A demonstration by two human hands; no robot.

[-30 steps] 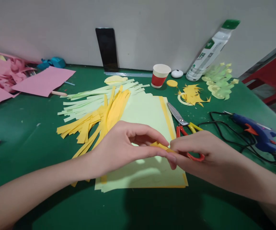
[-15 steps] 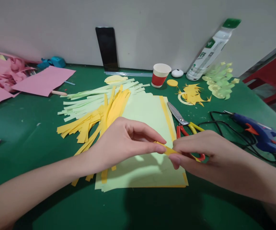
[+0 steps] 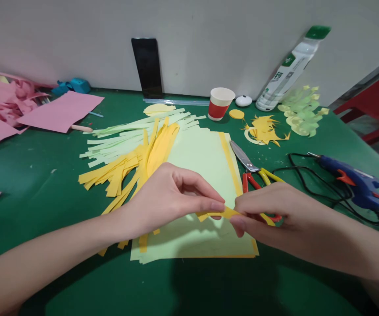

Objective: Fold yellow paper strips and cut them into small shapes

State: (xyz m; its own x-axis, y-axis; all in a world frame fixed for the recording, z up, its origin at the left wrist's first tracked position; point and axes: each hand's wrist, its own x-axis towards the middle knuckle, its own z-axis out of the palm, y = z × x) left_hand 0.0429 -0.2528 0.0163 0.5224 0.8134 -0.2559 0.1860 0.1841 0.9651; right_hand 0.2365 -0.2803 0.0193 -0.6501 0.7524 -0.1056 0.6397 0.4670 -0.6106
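Note:
Between my two hands runs a yellow paper strip (image 3: pixel 230 212), held above a stack of light green paper sheets (image 3: pixel 196 153). My left hand (image 3: pixel 179 193) pinches it with thumb and fingertips, and a folded end pokes out below those fingers. My right hand (image 3: pixel 268 208) grips the strip further right, its other end showing behind the thumb. More yellow strips (image 3: pixel 158 149) lie in a loose pile left of the sheets, with pale green strips (image 3: pixel 110 145) behind them. Scissors (image 3: pixel 247 160) with red and yellow handles rest just beyond my right hand, their grips partly hidden.
A blue glue gun (image 3: pixel 354 180) with its black cord lies at the right. Toward the wall stand a paper cup (image 3: pixel 220 105), a white bottle (image 3: pixel 290 70) and a black phone-like slab (image 3: pixel 146 68). Yellow scraps (image 3: pixel 265 129) and pink paper (image 3: pixel 62 112) lie about.
My left hand has shifted slightly left and down along the strip, and a folded yellow end now shows below its fingers. My right hand has moved slightly.

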